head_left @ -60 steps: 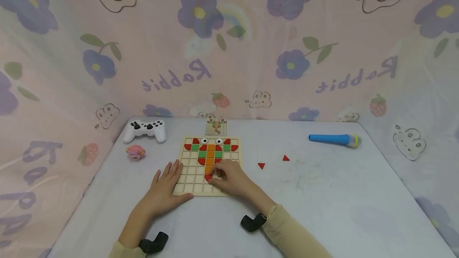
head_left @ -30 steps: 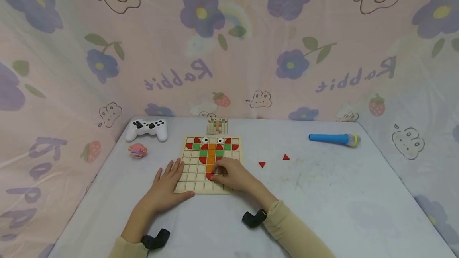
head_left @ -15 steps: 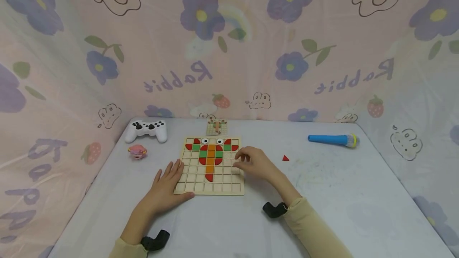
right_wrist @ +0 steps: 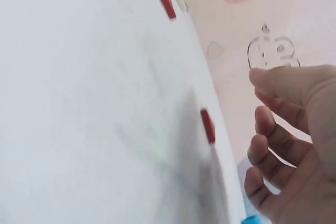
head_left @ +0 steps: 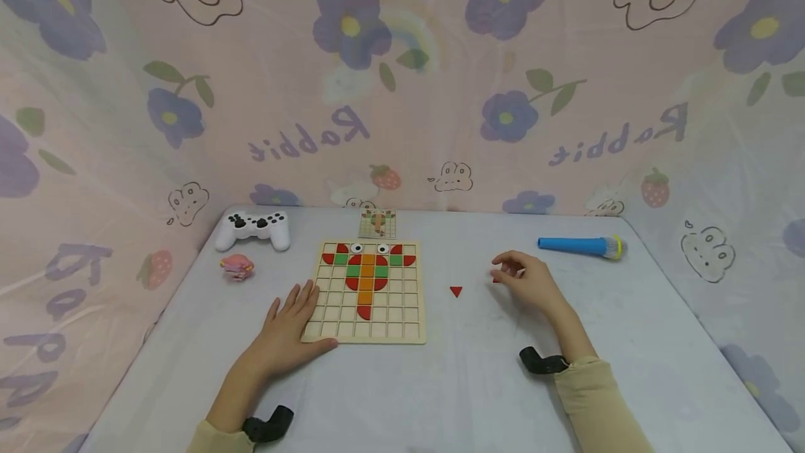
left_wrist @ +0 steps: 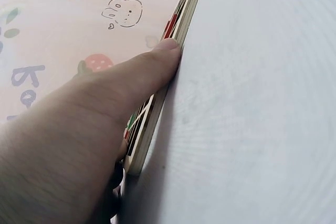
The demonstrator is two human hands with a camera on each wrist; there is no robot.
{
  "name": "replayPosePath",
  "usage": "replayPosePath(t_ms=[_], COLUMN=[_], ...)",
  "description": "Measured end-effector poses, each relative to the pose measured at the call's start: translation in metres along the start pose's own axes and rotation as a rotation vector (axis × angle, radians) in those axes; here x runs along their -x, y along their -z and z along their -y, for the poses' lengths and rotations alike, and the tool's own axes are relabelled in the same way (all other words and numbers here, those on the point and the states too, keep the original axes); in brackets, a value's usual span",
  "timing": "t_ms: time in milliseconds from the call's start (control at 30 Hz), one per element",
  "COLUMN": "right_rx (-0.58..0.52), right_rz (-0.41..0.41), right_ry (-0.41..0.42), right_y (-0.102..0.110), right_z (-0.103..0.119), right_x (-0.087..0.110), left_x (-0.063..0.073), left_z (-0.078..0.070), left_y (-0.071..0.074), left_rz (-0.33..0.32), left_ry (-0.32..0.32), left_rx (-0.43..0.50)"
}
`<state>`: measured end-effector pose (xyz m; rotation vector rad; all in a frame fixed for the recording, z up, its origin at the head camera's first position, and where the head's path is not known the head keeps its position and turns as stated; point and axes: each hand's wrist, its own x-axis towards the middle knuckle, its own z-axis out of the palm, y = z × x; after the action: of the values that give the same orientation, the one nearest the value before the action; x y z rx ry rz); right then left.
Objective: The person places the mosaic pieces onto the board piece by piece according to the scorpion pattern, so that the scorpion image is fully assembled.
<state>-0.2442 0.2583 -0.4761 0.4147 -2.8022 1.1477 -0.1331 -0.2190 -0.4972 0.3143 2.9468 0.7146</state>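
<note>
A wooden grid board point(head_left: 402, 314) lies on the table, bearing red, green and orange pieces and two eye pieces. My left hand point(head_left: 284, 331) rests on its left side and near corner, fingers spread. In the left wrist view the thumb point(left_wrist: 152, 69) lies along the board's edge. My right hand point(head_left: 530, 284) is held over the table, fingers loosely bent, holding nothing. Partly hidden below its fingertips is a red triangle piece point(right_wrist: 208, 126), apart from the hand in the right wrist view. Another red triangle point(head_left: 455, 291) lies between board and hand.
A small pattern card point(head_left: 377, 223) stands behind the board. A white game controller point(head_left: 253, 231) and a pink toy point(head_left: 237, 267) lie at the left. At the back right is a blue toy microphone point(head_left: 581, 247). A printed curtain point(head_left: 428, 89) encloses the table's back and sides.
My right hand has left the red piece low on the board and moved right, past the nearer triangle, to above the farther one. The left hand has stayed on the board.
</note>
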Motion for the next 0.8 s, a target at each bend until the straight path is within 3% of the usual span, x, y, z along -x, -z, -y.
replayPosePath(t_ms=[400, 800], right_rx=[0.004, 0.06], right_rz=[0.001, -0.014], right_ry=[-0.004, 0.088], right_y=[0.002, -0.01], right_z=[-0.035, -0.04], right_x=[0.008, 0.007], left_x=[-0.001, 0.0], left_z=[0.0, -0.001], left_y=[0.0, 0.001], left_rz=[-0.004, 0.004], left_ry=[-0.003, 0.011], left_rx=[0.0, 0.003])
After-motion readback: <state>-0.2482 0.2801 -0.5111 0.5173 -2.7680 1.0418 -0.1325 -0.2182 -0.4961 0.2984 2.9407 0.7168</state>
